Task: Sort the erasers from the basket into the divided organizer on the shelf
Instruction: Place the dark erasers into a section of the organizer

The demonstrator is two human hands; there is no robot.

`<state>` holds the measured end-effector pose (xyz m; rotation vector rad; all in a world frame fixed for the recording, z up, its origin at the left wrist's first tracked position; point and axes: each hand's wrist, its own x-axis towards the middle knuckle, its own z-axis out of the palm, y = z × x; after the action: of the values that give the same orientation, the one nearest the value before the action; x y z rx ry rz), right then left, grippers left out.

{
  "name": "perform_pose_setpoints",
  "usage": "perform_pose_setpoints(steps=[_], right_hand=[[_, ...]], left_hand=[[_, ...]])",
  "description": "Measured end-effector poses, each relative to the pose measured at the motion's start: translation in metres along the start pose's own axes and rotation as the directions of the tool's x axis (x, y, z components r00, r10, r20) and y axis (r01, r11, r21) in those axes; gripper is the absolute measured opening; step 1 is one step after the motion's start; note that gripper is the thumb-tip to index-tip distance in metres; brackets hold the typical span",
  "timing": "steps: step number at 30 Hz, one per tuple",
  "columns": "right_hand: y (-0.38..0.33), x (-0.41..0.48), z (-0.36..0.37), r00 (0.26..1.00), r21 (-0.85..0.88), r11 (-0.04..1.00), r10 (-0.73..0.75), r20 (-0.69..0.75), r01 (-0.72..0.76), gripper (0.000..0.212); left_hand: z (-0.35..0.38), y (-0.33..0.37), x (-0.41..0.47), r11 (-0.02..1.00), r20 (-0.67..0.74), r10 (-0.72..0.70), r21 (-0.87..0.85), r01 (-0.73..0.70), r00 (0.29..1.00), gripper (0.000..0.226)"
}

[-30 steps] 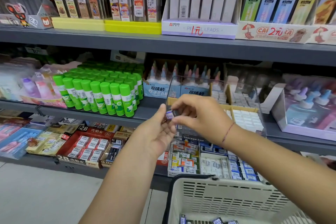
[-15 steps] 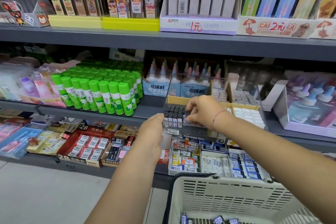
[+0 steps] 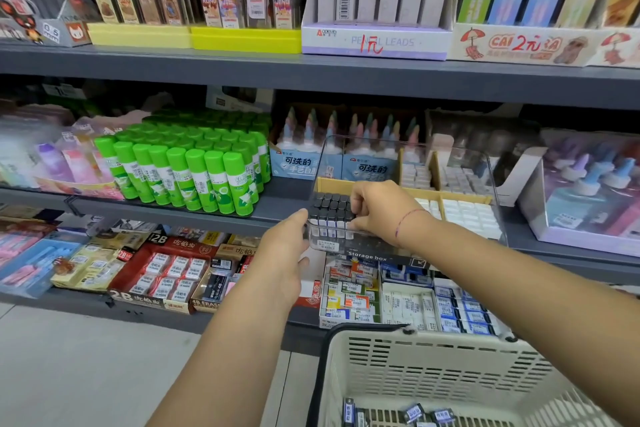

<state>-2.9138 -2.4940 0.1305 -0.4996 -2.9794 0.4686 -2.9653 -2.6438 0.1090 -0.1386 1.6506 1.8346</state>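
Head view, and the only 1: a second ago both hands were meeting in mid-air in front of the shelf, pinching 1 small dark eraser between them. Now the right hand (image 3: 377, 210) is reaching down into the front-left compartment of the clear organizer (image 3: 329, 244), its fingers curling onto the packed rows of dark erasers (image 3: 329, 211). The left hand (image 3: 285, 246) is dropping lower and holding the organizer's front-left corner, thumb on the rim and fingers curving underneath. The eraser is no longer showing between the fingers. It is probably being seated in its row, though the knuckles are hiding it, so I cannot tell whether the right hand is gripping it or only pressing it down.

For the task, that is looking like 1 more piece sorted. Several wrapped erasers (image 3: 412, 414) are lying loose in the bottom of the cream basket (image 3: 450, 336), so more trips are waiting. The neighbouring compartments are holding white erasers (image 3: 467, 215).

The organizer is sitting on a grey shelf (image 3: 173, 215), just to the right of a block of green glue sticks (image 3: 194, 170). Boxed erasers are filling the tier below it. A pencil-lead display (image 3: 377, 42) is standing on the tier above. Pale floor (image 3: 86, 357) is showing at the lower left, and the basket is hanging near the person, below the right arm.
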Motion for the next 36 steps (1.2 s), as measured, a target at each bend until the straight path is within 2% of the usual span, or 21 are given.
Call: perform_pose_setpoints(steps=[2, 5, 8, 10, 12, 14, 15, 17, 19, 22, 26, 31, 36], right_hand=[[-0.001, -0.005, -0.005, 1.000, 0.010, 1.000, -0.011, -0.023, 0.011, 0.023], [-0.001, -0.025, -0.019, 0.993, 0.049, 0.998, -0.027, -0.112, 0.033, 0.017], [0.004, -0.067, -0.026, 0.948, 0.148, 0.985, -0.037, -0.317, 0.088, 0.011], [0.013, -0.103, -0.017, 0.923, 0.246, 0.960, -0.031, -0.382, 0.134, 0.010], [0.032, -0.135, 0.012, 0.958, 0.281, 0.955, -0.014, -0.288, 0.098, 0.009], [0.061, -0.160, 0.058, 0.999, 0.282, 0.959, 0.043, -0.013, -0.038, 0.010], [0.078, -0.172, 0.083, 0.983, 0.272, 0.954, 0.086, 0.164, -0.128, 0.016], [0.114, -0.195, 0.133, 0.881, 0.215, 0.939, 0.151, 0.448, -0.270, 0.044], [0.144, -0.211, 0.171, 0.809, 0.157, 0.928, 0.200, 0.553, -0.337, 0.068], [0.170, -0.219, 0.206, 0.785, 0.101, 0.891, 0.331, 0.523, -0.443, 0.080], [0.180, -0.220, 0.245, 0.733, 0.105, 0.795, 0.487, 0.475, -0.597, 0.084], [0.172, -0.214, 0.285, 0.706, 0.143, 0.744, 0.528, 0.472, -0.652, 0.085], [0.150, -0.205, 0.309, 0.768, 0.141, 0.814, 0.453, 0.454, -0.563, 0.085]], left_hand=[[-0.004, -0.004, 0.000, 0.999, -0.013, 0.009, 0.035, -0.009, 1.000, 0.022], [-0.010, -0.017, -0.004, 0.995, -0.057, 0.010, 0.101, -0.004, 0.998, 0.043], [-0.013, -0.044, -0.008, 0.961, -0.074, 0.007, 0.278, 0.013, 0.997, 0.042], [-0.016, -0.072, -0.014, 0.892, -0.064, 0.028, 0.452, 0.004, 0.998, 0.043], [-0.020, -0.103, -0.019, 0.766, -0.029, 0.074, 0.641, -0.038, 0.997, 0.044], [-0.025, -0.138, -0.022, 0.601, 0.069, 0.100, 0.791, -0.115, 0.993, 0.049], [-0.028, -0.155, -0.024, 0.527, 0.131, 0.106, 0.833, -0.168, 0.986, 0.053], [-0.034, -0.183, -0.028, 0.454, 0.207, 0.127, 0.857, -0.243, 0.970, 0.060], [-0.038, -0.199, -0.029, 0.411, 0.228, 0.210, 0.862, -0.297, 0.951, 0.063], [-0.040, -0.206, -0.027, 0.379, 0.216, 0.287, 0.869, -0.317, 0.933, 0.063], [-0.042, -0.210, -0.026, 0.380, 0.219, 0.300, 0.865, -0.327, 0.928, 0.062], [-0.041, -0.211, -0.027, 0.389, 0.212, 0.326, 0.858, -0.335, 0.921, 0.061], [-0.040, -0.212, -0.027, 0.394, 0.209, 0.337, 0.854, -0.340, 0.918, 0.061]])
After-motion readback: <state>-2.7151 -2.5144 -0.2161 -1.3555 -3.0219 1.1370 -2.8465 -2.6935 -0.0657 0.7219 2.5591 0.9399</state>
